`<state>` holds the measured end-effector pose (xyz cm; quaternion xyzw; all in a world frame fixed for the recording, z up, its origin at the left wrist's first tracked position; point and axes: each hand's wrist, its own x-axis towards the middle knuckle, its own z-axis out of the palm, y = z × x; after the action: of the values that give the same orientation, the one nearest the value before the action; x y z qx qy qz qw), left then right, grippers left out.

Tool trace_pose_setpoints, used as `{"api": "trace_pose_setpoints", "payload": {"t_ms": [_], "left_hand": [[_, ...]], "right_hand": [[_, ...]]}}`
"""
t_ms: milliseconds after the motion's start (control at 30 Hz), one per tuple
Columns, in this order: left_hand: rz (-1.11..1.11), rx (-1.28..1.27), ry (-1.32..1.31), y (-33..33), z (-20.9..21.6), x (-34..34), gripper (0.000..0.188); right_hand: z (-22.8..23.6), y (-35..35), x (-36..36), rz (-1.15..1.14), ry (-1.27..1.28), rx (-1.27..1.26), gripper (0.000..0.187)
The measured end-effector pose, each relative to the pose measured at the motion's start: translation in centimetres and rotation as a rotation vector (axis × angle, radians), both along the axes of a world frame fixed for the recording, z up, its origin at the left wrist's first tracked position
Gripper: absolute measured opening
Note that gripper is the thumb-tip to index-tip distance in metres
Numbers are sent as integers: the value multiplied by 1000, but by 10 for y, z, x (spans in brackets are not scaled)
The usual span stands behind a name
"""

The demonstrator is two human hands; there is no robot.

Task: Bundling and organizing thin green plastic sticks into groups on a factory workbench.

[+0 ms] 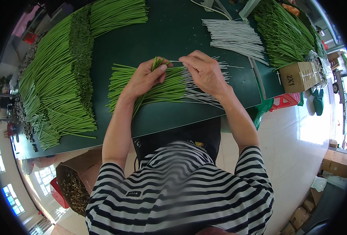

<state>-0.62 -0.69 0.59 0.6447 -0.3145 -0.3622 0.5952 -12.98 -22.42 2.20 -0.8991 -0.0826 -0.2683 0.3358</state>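
Both forearms come up from the lower edge to the centre of the frame. The left hand [145,78] is curled shut around a small bundle of thin green plastic stems [157,62], tips poking up past the thumb. The right hand [204,71] bends at the wrist, fingertips pinched on a thin white wire [174,61] that reaches across to the bundle. Under both hands lies a flat pile of green stems with white wire ends [169,88] on the dark green table [173,31]. A heap of loose white wires [236,37] sits upper right.

Stems [150,84] mid-table [173,27]; wires [236,37] behind, right.
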Motion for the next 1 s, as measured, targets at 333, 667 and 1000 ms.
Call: {"api": "trace_pose_setpoints", "payload": {"t_ms": [333, 667, 1000], "left_hand": [[-6, 13, -17, -2, -4, 1, 28], [-35, 164, -328, -3, -7, -3, 25], [-36, 169, -268, -5, 7, -9, 21]], "right_hand": [[-3, -11, 2, 10, 6, -76, 21], [12, 10, 8, 172, 42, -292, 17], [15, -24, -3, 120, 60, -282, 12]]}}
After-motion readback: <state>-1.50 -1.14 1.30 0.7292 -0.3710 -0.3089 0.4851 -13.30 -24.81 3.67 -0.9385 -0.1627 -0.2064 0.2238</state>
